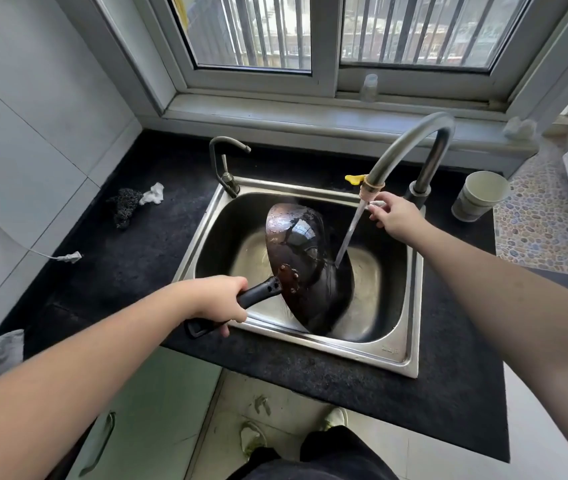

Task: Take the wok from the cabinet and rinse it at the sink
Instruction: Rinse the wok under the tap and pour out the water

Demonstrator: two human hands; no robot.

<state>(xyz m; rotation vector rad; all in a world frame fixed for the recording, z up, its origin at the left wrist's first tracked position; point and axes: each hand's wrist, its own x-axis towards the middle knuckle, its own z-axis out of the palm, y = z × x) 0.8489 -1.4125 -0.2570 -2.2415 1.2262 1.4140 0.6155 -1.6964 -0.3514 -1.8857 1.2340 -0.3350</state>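
Your left hand has its grip wrapped tight around the black handle of the wok, which stands tilted on edge inside the steel sink at the centre of the frame, its dark underside turned toward you. A stream of water from the tall faucet strikes the wok's right rim. Your right hand reaches to the faucet lever at centre right, fingers pinching it, above the black counter.
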